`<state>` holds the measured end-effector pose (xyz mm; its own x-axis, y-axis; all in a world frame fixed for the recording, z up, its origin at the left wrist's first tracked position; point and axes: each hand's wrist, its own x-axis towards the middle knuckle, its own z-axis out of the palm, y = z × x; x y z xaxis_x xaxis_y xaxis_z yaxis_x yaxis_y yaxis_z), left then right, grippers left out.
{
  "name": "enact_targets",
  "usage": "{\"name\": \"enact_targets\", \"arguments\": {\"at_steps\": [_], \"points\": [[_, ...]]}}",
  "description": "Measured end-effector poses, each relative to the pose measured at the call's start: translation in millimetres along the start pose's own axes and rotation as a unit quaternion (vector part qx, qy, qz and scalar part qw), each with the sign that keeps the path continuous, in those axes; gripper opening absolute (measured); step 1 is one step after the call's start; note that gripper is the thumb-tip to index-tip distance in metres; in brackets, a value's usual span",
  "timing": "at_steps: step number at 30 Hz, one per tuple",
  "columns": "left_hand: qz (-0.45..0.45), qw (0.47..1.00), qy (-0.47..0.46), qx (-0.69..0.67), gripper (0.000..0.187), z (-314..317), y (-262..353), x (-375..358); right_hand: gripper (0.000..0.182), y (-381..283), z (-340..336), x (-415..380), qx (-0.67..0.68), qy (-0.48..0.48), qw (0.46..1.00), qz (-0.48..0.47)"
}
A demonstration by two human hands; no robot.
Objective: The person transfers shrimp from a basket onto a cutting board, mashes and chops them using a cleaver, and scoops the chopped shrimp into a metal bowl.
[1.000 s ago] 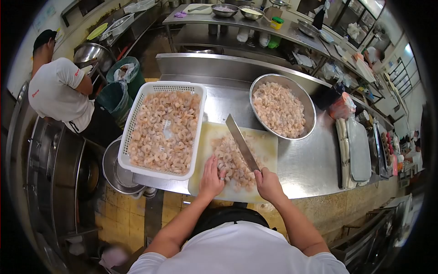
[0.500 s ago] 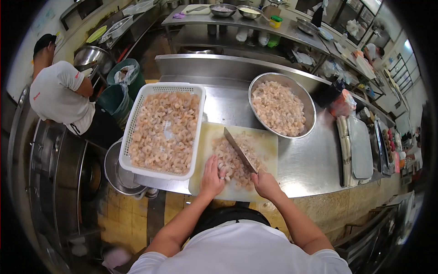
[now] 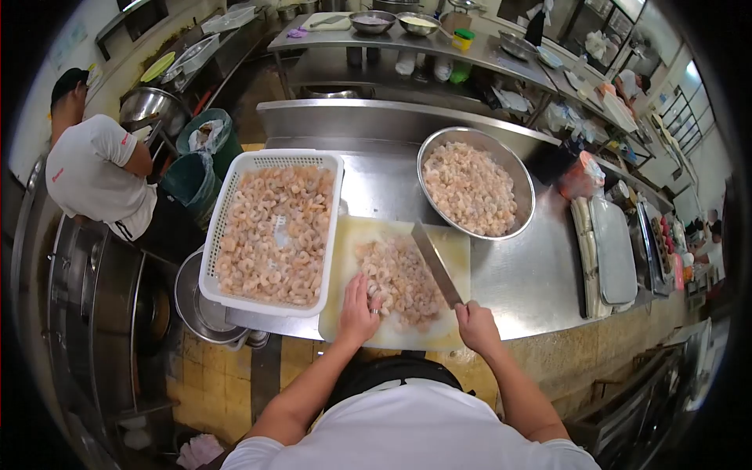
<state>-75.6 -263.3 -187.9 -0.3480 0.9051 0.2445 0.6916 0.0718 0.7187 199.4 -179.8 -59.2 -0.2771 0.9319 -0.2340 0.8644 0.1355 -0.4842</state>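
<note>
A pile of peeled shrimp (image 3: 399, 278) lies on a pale cutting board (image 3: 458, 247) at the near edge of the steel counter. My left hand (image 3: 358, 309) rests on the left side of the pile, fingers spread over the shrimp, a ring on one finger. My right hand (image 3: 476, 325) grips the handle of a large knife (image 3: 436, 262). Its blade angles up and to the left along the right side of the pile.
A white perforated basket (image 3: 337, 196) full of shrimp sits left of the board. A steel bowl (image 3: 529, 192) of shrimp stands behind it to the right. Trays (image 3: 615, 251) line the counter's right end. Another person in a white shirt (image 3: 94, 168) works at far left near bins.
The knife has shifted from over the middle of the pile to its right side, my right hand moving right with it. My left hand stays on the shrimp.
</note>
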Motion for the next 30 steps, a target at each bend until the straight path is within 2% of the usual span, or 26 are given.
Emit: {"name": "enact_targets", "arguments": {"at_steps": [3, 6, 8, 11, 15, 18, 21, 24, 25, 28, 30], "points": [[0.003, 1.0, -0.004, 0.002, 0.064, 0.0, 2.9, 0.1, 0.041, -17.4, -24.1, -10.1, 0.034, 0.027, 0.999, 0.01], [0.002, 1.0, -0.006, 0.004, 0.064, -2.0, 1.8, -3.3, 0.042, -2.1, -14.3, -10.6, 0.045, 0.057, 0.997, 0.007], [0.008, 1.0, -0.003, 0.001, 0.063, 0.6, 2.6, -1.6, 0.041, 37.2, 12.1, -7.2, 0.008, 0.033, 0.999, 0.015], [0.011, 1.0, 0.002, 0.0, 0.063, -0.3, -0.7, -0.7, 0.039, 37.4, 6.9, -9.1, 0.005, 0.025, 1.0, 0.015], [0.007, 1.0, 0.002, 0.0, 0.063, 0.6, 2.8, -1.7, 0.037, -0.7, -27.1, -25.0, 0.048, 0.042, 0.998, 0.021], [0.009, 1.0, 0.008, -0.004, 0.062, -2.6, 4.0, -2.4, 0.037, -10.8, -27.8, -27.2, 0.08, 0.058, 0.995, -0.01], [-0.002, 0.999, 0.016, -0.031, 0.06, 0.4, -3.6, -3.4, 0.038, 4.9, 7.7, -30.1, 0.042, 0.051, 0.996, -0.057], [-0.009, 0.997, 0.021, -0.075, 0.057, -0.9, -7.6, -4.9, 0.037, 8.2, 26.8, -32.5, 0.016, -0.02, 1.0, -0.013], [-0.011, 0.996, 0.028, -0.089, 0.057, -5.3, -7.6, -1.1, 0.038, -2.7, 21.8, -34.4, 0.024, -0.017, 1.0, -0.005], [-0.013, 0.999, 0.042, -0.015, 0.056, -19.3, 6.3, -3.7, 0.039, -40.5, 4.2, -50.1, 0.053, -0.025, 0.998, 0.016], [-0.007, 1.0, 0.029, 0.006, 0.055, -16.9, 0.6, -8.4, 0.039, -50.2, 18.5, -51.7, 0.051, -0.016, 0.999, -0.007]]}}
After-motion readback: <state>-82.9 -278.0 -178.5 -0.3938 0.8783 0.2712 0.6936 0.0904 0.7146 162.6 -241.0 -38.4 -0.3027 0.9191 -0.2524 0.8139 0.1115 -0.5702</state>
